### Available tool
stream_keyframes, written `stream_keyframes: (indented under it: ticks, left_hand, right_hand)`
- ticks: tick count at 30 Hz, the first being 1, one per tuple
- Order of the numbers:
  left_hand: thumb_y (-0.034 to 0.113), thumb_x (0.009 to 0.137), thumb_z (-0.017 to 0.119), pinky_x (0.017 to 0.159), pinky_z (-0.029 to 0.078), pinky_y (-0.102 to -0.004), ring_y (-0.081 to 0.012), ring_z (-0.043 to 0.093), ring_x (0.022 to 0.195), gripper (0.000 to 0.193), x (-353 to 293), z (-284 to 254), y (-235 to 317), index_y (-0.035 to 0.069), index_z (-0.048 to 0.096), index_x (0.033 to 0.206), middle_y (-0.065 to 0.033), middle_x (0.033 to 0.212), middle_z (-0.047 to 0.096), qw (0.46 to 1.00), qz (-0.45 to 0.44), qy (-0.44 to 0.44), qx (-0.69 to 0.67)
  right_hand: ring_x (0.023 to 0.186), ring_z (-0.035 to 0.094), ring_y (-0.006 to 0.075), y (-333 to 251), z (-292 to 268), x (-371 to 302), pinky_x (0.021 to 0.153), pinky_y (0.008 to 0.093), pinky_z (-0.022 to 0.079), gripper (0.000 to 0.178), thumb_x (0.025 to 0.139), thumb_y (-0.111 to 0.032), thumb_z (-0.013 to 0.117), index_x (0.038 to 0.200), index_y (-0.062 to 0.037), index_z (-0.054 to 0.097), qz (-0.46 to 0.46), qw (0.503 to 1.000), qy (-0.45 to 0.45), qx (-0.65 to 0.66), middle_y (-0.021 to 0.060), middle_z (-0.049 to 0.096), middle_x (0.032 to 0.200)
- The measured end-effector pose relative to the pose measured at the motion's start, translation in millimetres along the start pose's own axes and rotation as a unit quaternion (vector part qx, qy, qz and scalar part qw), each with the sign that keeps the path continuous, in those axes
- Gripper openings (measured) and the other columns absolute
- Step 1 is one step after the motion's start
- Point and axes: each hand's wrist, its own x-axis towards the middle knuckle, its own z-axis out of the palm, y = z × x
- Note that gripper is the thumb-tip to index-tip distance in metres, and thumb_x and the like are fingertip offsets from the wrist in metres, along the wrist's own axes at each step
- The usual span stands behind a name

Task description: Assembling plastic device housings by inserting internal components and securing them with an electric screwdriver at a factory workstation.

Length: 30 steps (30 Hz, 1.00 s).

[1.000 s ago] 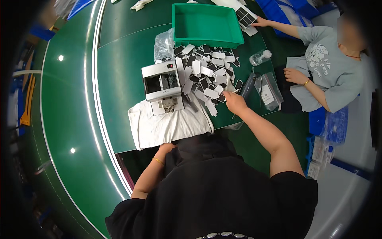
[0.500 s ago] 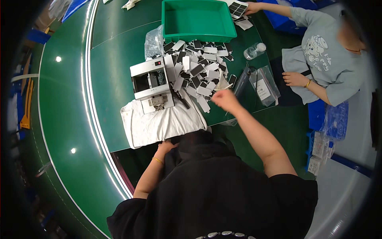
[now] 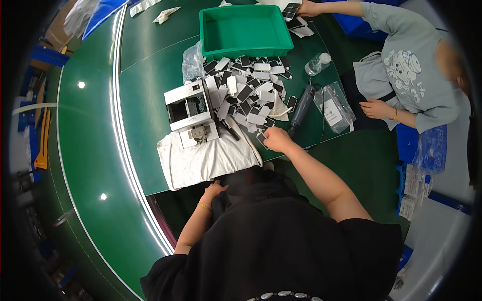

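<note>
Right hand (image 3: pixel 277 139): fingers pinched on one small flat dark card (image 3: pixel 262 137), held at the near edge of the card pile (image 3: pixel 248 90). Left hand (image 3: pixel 215 189): rests low against the dark garment, near side of the white cloth (image 3: pixel 203 158); whether it grips anything cannot be told.

The white machine (image 3: pixel 192 111) stands just left of the pile, partly on the cloth.

Risk, as a judgement: the pile is loose and overlapping, so a drag of the wrist could sweep cards off the table's near edge.

Beyond the pile, the green tray (image 3: pixel 246 30) appears empty. Right of the pile, a clear bag (image 3: pixel 334 106) holds a flat insert.
</note>
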Motion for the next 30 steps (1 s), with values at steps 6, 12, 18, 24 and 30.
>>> stream_keyframes:
  ticks: [6,12,18,24,30]
  left_hand:
    - [0.069,0.079,0.057,0.105,0.041,-0.047,-0.0374,0.052,0.126,0.09,39.7,22.9,-27.8,0.006,0.043,0.142,-0.0223,0.135,0.054,0.999,0.013,-0.01,0.028]
    - [0.069,0.079,0.057,0.105,0.041,-0.0464,-0.0387,0.051,0.126,0.092,76.5,49.2,-56.1,0.005,0.041,0.143,-0.0241,0.134,0.054,0.998,0.033,0.035,0.048]
    - [0.066,0.08,0.058,0.104,0.042,-0.0458,-0.0423,0.049,0.126,0.092,100.0,47.7,-108.5,-0.002,0.041,0.141,-0.0294,0.132,0.052,0.992,0.075,-0.055,-0.089]
    - [0.051,0.088,0.059,0.098,0.047,-0.0443,-0.0427,0.054,0.119,0.073,10.2,-8.3,-22.1,-0.001,0.045,0.137,-0.0278,0.134,0.051,0.979,0.19,-0.067,-0.01]
    - [0.037,0.088,0.063,0.094,0.049,-0.0414,-0.0403,0.058,0.113,0.059,-53.5,-45.0,48.7,0.003,0.049,0.135,-0.022,0.127,0.059,0.972,0.216,-0.088,0.019]
  right_hand:
    - [0.076,0.066,0.015,-33.1,-43.5,-8.3,0.065,0.0283,0.055,0.018,0.088,-0.013,0.066,0.101,0.0,0.067,-0.001,0.856,-0.093,0.509,0.0077,0.069,0.094]
    - [0.07,0.065,0.0131,-53.6,-23.5,-29.7,0.064,0.0254,0.054,0.02,0.091,-0.018,0.065,0.097,0.0007,0.067,-0.039,0.824,-0.142,0.547,0.0082,0.069,0.086]
    - [0.055,0.058,0.0128,9.8,43.6,-92.1,0.05,0.0292,0.047,0.016,0.075,-0.019,0.067,0.073,-0.0038,0.073,-0.008,0.943,-0.273,0.19,0.0048,0.067,0.066]
    - [0.108,0.061,0.0405,194.2,128.4,-116.8,0.09,0.047,0.051,0.079,0.085,-0.029,0.064,0.151,-0.0118,0.024,0.284,0.953,-0.028,0.101,0.0233,0.062,0.12]
    - [0.121,0.055,0.0347,193.6,157.2,-133.3,0.102,0.0406,0.045,0.064,0.082,-0.044,0.068,0.13,-0.0043,0.056,0.223,0.959,-0.116,0.131,0.0174,0.057,0.133]
